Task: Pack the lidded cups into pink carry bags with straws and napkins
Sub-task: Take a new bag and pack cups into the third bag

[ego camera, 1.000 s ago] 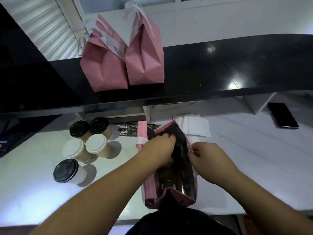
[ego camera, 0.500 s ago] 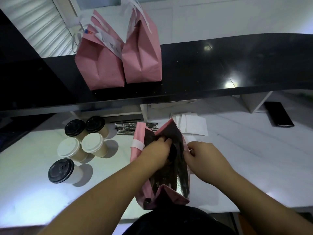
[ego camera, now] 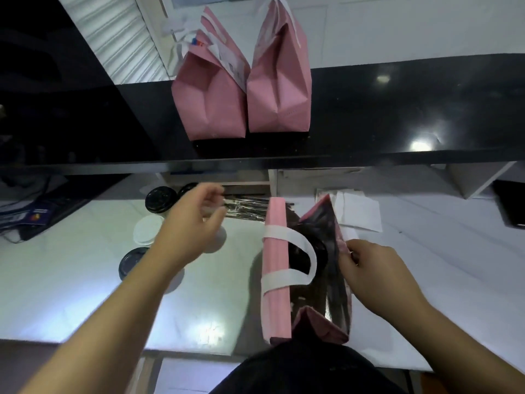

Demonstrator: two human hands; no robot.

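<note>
An open pink carry bag (ego camera: 277,268) with white handles stands at the counter's near edge, its dark inside showing. My right hand (ego camera: 366,271) pinches the bag's right rim. My left hand (ego camera: 193,226) hovers open above the lidded cups, fingers apart and empty. A black-lidded cup (ego camera: 160,198) stands at the back, a white-lidded cup (ego camera: 147,231) in the middle and another black-lidded cup (ego camera: 130,261) nearer; my forearm hides part of them. Wrapped straws (ego camera: 247,207) lie behind the bag. White napkins (ego camera: 359,213) lie to its right.
Two filled pink bags (ego camera: 241,89) stand on the raised black shelf (ego camera: 397,109). A dark phone (ego camera: 508,204) lies at the far right on the white counter (ego camera: 85,280). A keyboard and cards (ego camera: 31,217) sit at the far left.
My left hand has come out of the bag and swung left over the cups. The right hand still holds the bag's rim, and the bag mouth stays open.
</note>
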